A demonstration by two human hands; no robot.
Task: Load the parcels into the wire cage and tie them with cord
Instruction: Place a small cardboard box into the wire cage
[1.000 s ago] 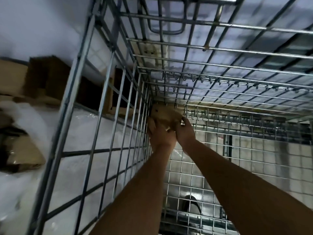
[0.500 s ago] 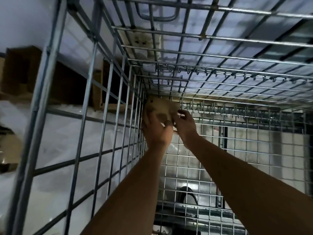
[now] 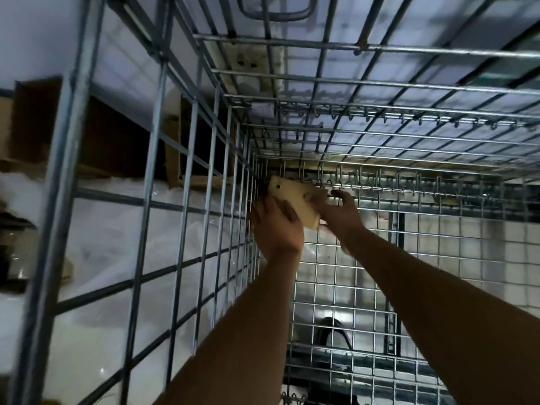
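The galvanised steel wire cage (image 3: 187, 200) fills the view, its grid walls enclosing both outstretched arms. Brown cardboard boxes (image 3: 111, 141) and white plastic sheeting (image 3: 111, 229) lie outside the left wall. The left hand (image 3: 277, 229) cups the near lower edge of the small flat tan cardboard parcel (image 3: 295, 200), fingers curled under it. The right hand (image 3: 339, 213) grasps its right end. Compared with half a second ago, the parcel sits tilted and more exposed at the far left corner, against the mesh. Judgement: placement is in progress; no cord is visible, so tying remains outstanding.
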